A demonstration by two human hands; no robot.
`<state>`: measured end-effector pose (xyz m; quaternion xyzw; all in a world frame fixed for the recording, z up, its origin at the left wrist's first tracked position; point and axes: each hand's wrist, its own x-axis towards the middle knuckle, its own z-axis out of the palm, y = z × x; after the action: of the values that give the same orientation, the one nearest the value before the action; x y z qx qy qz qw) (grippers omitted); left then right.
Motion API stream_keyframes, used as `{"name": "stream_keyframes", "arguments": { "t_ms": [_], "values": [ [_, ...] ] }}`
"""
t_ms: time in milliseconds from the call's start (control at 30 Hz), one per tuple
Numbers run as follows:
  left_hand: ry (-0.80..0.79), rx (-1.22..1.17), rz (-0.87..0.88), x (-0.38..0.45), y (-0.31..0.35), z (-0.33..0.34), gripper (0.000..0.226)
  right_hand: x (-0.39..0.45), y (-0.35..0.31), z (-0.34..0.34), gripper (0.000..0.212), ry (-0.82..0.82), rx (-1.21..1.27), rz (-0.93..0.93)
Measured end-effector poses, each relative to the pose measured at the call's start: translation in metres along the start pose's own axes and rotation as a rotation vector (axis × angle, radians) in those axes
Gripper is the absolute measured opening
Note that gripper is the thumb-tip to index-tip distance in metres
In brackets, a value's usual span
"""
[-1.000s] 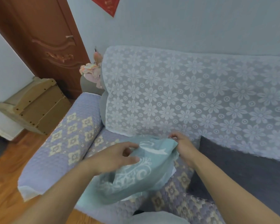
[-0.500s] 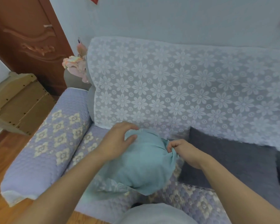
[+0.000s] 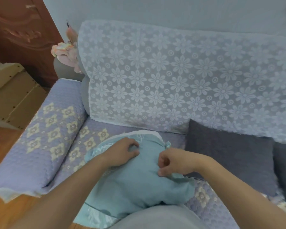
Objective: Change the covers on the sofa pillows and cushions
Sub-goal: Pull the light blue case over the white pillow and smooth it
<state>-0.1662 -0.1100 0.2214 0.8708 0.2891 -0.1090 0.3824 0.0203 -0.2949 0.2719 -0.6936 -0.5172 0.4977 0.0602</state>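
Pillow: teal cushion point(image 3: 132, 184) lies on the sofa seat point(image 3: 96, 129), under both hands.
Left hand point(image 3: 122, 152): fingers curled, bunching the cover fabric.
Right hand point(image 3: 170, 164): pinching cover fabric by a satin tie point(image 3: 177, 176) (closure hidden).
Advice: hold the left grip as anchor; draw the cover toward the right pinch evenly.

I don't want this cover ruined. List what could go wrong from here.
1. The right hand pinches a small bit of the teal cover; a hard tug might strain a seam.
2. The left hand bunches cloth, so the cover may sit twisted.
3. The pillow overhangs the seat front and could slip to the floor.
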Motion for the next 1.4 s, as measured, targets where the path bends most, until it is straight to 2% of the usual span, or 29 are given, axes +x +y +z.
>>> {"name": "stream_keyframes", "arguments": {
  "t_ms": [33,100,167,233,300,400,500,633,667,733,800,867,933,1000,1100,1167,1233,1300,1367,1400],
  "values": [
    [0.008,0.002,0.001,-0.001,-0.002,0.002,0.033,0.004,-0.001,0.003,0.02,0.023,-0.006,-0.009],
    [0.017,-0.008,0.013,-0.005,-0.002,0.005,0.029,0.018,0.005,0.007,0.019,0.158,0.17,0.016],
    [0.0,-0.022,0.045,-0.011,-0.001,0.008,0.023,0.04,0.019,0.004,0.036,0.34,0.245,0.079],
    [-0.031,-0.026,0.077,-0.018,0.001,0.013,0.02,0.063,0.031,-0.003,0.052,0.377,0.135,0.116],
    [-0.068,-0.029,0.095,-0.023,0.001,0.018,0.019,0.083,0.039,-0.005,0.055,0.348,0.099,0.109],
    [-0.085,-0.037,0.125,-0.033,-0.002,0.025,0.021,0.098,0.039,0.004,0.064,0.212,0.197,0.189],
    [-0.062,0.011,0.122,-0.048,-0.011,0.032,0.026,0.093,0.028,0.011,0.051,0.109,0.101,0.13],
    [-0.023,0.067,0.1,-0.057,-0.025,0.039,0.041,0.06,0.0,0.012,0.044,-0.269,0.094,0.039],
    [-0.019,0.059,0.097,-0.059,-0.025,0.039,0.042,0.058,-0.003,0.017,0.042,-0.29,0.053,0.0],
    [0.011,0.06,0.087,-0.061,-0.022,0.038,0.041,0.059,-0.008,0.022,0.037,-0.191,-0.013,-0.072],
    [0.082,0.121,0.074,-0.063,-0.021,0.034,0.043,0.066,-0.003,0.02,0.031,-0.074,0.162,-0.086],
    [0.197,0.166,0.06,-0.071,-0.018,0.028,0.05,0.077,0.009,0.016,0.032,-0.011,0.546,-0.04],
    [0.298,0.083,0.076,-0.087,-0.011,0.023,0.05,0.091,0.014,0.013,0.032,0.106,0.846,0.065],
    [0.353,0.012,0.106,-0.105,-0.003,0.018,0.047,0.104,0.012,0.014,0.03,0.257,1.006,0.174],
    [0.5,0.045,0.129,-0.13,0.0,0.01,0.041,0.116,-0.007,0.016,0.03,0.354,1.163,0.249],
    [0.593,0.036,0.066,-0.143,0.004,0.004,0.044,0.118,-0.027,0.018,0.027,0.361,1.287,0.267],
    [0.601,-0.014,0.003,-0.153,0.013,-0.005,0.057,0.116,-0.056,0.014,0.019,0.382,1.363,0.251],
    [0.601,0.002,-0.023,-0.159,0.018,-0.026,0.068,0.109,-0.09,0.0,0.019,0.387,1.348,0.17],
    [0.598,0.066,-0.025,-0.161,0.017,-0.067,0.064,0.094,-0.125,-0.015,0.024,0.318,1.325,0.077],
    [0.58,0.1,-0.029,-0.16,0.013,-0.094,0.055,0.087,-0.14,-0.022,0.025,0.258,1.311,0.048]
  ]
}}
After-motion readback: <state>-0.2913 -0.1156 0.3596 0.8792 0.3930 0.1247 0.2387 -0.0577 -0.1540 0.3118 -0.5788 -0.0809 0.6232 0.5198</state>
